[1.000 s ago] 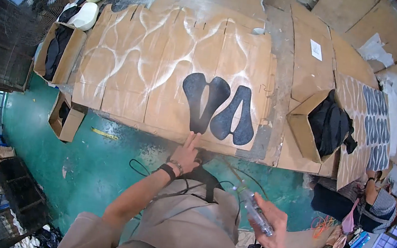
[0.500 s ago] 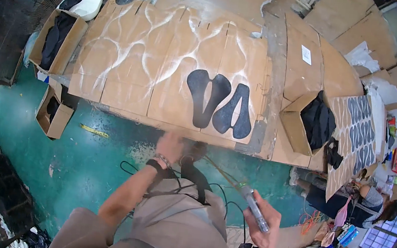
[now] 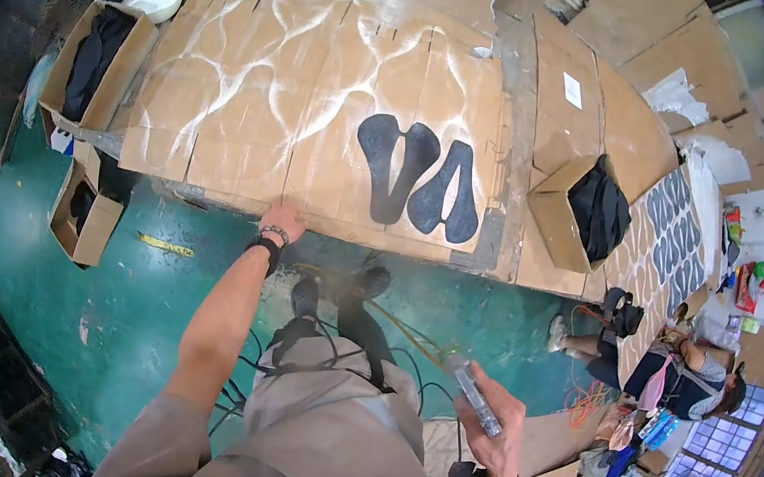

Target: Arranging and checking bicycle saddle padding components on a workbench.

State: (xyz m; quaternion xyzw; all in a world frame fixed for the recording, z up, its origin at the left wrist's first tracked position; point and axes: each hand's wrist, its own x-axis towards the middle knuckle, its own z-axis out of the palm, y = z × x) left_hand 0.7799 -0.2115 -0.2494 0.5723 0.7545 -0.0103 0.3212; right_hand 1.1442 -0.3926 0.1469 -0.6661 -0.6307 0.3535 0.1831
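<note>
Clear plastic is seen in the narrow tube, held at the lower right, near five o'clock from the picture's middle. It is pinched between the thumb and fingers of the right hand, its tip left free and pointed towards eleven, apparently so that the end is not covered. A yellowish hose is seen near that tip; whether the two are joined cannot be told.

Towards ten from the tube, the left hand is placed at the near edge of a cardboard sheet, perhaps for steadying; how its fingers are set cannot be told. Towards eleven, a larger black piece and a smaller black piece are laid flat side by side, narrow ends opposed, probably so that their curves nest closely.

Towards one, an open box is tipped, seemingly to keep its black contents within reach. Farther out, towards half past two, a co-worker is seen beside a patterned sheet on which dark pieces are set in rows.
</note>
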